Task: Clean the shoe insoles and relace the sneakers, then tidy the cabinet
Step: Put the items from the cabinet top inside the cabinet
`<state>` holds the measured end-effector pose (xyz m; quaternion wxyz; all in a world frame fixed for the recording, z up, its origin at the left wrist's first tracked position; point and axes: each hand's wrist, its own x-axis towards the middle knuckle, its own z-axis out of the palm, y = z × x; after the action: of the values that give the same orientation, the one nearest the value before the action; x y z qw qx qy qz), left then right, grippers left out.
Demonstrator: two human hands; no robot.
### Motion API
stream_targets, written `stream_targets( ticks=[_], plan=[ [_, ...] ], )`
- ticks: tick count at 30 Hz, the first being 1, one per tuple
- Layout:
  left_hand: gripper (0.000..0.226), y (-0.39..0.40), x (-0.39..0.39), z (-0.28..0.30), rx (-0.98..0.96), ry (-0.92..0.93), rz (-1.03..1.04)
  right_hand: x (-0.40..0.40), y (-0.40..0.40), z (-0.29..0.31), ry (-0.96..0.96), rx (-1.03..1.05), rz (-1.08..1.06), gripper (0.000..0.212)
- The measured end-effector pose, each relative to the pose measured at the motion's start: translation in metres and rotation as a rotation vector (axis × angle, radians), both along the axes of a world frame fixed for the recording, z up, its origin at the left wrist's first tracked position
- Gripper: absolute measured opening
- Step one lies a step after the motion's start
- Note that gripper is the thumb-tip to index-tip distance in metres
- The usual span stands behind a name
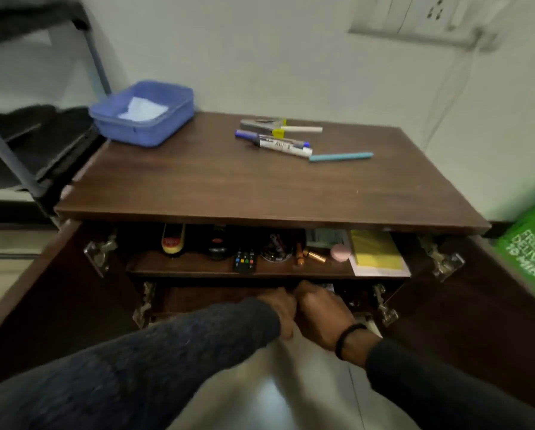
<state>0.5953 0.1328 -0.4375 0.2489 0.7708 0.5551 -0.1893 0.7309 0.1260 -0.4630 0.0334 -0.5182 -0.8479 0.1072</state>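
A dark wooden cabinet (260,187) stands in front of me with both doors swung wide open. My left hand (278,311) and my right hand (320,315) reach side by side into the dim lower compartment (210,297), just under the middle shelf (198,268). Their fingertips are hidden in the shadow, so whatever they touch or hold cannot be made out. A black band circles my right wrist. No sneakers or insoles are in view.
The shelf holds a yellow-and-red bottle (173,242), a remote (244,260), a round tin (275,251), gold tubes (314,255), a pink disc (340,252) and a yellow pad (376,249). On top are a blue tub (142,114) and markers (285,144). A green bag (533,243) is at the right.
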Motion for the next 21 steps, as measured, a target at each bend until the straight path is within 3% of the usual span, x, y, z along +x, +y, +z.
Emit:
stream_targets(
  ticks=[4,7,9,12,14,16,21],
  plan=[
    [0.056,-0.018,-0.015,0.084,-0.010,-0.057,-0.156,0.018,-0.015,0.082,0.030,0.150,0.347,0.029],
    [0.026,-0.017,-0.027,0.152,-0.030,-0.178,-0.174,0.029,-0.014,0.135,0.156,0.422,0.529,0.025],
    [0.010,-0.010,-0.035,0.188,-0.052,-0.312,-0.122,0.030,-0.007,0.166,0.249,0.601,0.526,0.020],
    [0.010,0.020,-0.046,0.211,0.283,-0.481,-0.027,0.028,0.022,0.191,0.332,0.736,0.409,0.016],
    [0.010,0.044,-0.054,0.205,0.618,-0.537,0.053,0.026,0.052,0.196,0.344,0.729,0.289,0.010],
    [0.024,0.067,-0.064,0.187,0.796,-0.501,0.148,0.029,0.081,0.196,0.326,0.647,0.129,0.006],
    [0.040,0.099,-0.079,0.157,1.049,-0.353,0.256,0.037,0.133,0.189,0.191,0.345,-0.344,0.052]
  ],
)
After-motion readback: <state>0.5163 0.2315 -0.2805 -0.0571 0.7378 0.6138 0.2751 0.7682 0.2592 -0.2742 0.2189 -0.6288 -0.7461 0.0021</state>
